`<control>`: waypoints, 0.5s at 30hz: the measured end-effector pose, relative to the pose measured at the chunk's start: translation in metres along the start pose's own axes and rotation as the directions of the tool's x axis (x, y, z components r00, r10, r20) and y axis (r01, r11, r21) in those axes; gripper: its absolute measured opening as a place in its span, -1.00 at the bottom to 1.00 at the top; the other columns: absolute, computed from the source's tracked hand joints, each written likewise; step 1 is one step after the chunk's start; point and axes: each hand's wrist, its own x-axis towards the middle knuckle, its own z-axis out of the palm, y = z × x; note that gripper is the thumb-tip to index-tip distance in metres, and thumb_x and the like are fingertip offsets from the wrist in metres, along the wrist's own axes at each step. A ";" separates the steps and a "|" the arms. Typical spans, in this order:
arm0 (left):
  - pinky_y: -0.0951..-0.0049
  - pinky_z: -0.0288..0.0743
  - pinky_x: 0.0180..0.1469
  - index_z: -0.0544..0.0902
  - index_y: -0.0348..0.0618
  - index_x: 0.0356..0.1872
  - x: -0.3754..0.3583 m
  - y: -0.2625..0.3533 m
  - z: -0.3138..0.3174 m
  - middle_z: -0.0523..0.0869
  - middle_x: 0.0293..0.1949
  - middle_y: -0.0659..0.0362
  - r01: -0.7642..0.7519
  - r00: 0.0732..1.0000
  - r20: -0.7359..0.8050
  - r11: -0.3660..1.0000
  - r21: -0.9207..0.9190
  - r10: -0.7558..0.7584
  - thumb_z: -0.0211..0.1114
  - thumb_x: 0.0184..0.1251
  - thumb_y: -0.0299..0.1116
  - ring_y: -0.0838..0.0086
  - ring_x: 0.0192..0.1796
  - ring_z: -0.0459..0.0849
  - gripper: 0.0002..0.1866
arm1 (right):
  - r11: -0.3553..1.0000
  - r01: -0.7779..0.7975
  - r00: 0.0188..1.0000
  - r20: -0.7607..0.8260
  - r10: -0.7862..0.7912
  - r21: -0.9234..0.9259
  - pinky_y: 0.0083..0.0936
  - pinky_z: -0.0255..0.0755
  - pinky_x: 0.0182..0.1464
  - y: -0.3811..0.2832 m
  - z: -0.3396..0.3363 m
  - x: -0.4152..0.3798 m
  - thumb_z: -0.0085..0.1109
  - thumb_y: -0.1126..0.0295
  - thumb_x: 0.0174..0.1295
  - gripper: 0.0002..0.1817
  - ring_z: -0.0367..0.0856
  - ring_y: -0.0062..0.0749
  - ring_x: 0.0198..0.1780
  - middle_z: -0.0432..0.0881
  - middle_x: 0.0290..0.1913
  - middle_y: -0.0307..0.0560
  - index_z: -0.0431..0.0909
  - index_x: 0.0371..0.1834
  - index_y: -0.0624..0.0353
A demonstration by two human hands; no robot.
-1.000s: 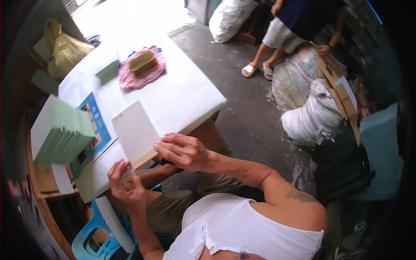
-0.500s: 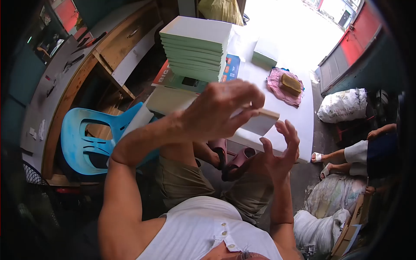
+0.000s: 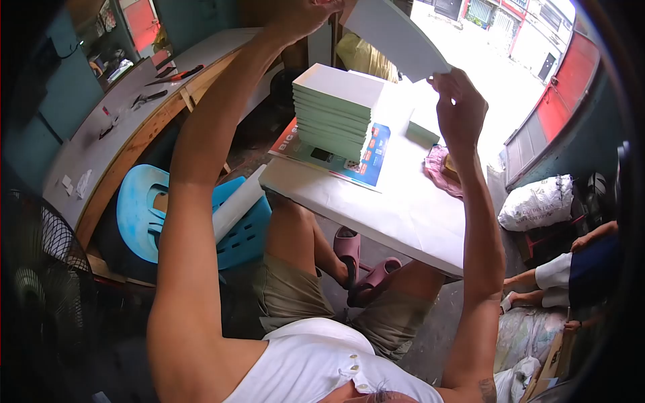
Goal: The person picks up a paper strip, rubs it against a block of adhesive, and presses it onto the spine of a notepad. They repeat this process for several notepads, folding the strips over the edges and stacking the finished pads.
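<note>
A white paper pad point(image 3: 396, 40) is raised above the far side of the table, tilted, with its left end cut off by the top of the view. My left hand point(image 3: 306, 16) is closed on that end. My right hand point(image 3: 462, 111) pinches the pad's lower right corner between thumb and fingers. Below it, a tall stack of pads point(image 3: 336, 111) with white tops and greenish sides sits on a printed poster point(image 3: 379, 158). The stack partly hides the poster.
The white table point(image 3: 322, 191) also bears a smaller pad stack point(image 3: 422, 133) and a pink cloth point(image 3: 440, 168) with a yellowish block, partly behind my right arm. A blue plastic chair point(image 3: 144, 208) stands left. A seated person's legs point(image 3: 531, 279) and a white sack point(image 3: 537, 201) are right.
Both hands have risen from the near side of the table to well above it, with the pad. My right hand, open beside the pad before, now grips its corner. The view has shifted.
</note>
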 end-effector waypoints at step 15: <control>0.26 0.55 0.26 0.63 -0.07 0.18 -0.187 0.013 -0.018 0.72 0.18 0.15 0.434 0.900 -0.154 0.865 0.251 -0.407 0.30 0.32 -0.57 0.33 0.22 0.67 -0.60 | 0.988 0.019 0.978 0.210 0.014 -0.154 -0.13 0.60 0.19 0.022 0.016 -0.099 0.25 0.56 0.24 -0.55 0.71 0.08 0.14 0.69 0.14 0.20 0.53 0.23 0.25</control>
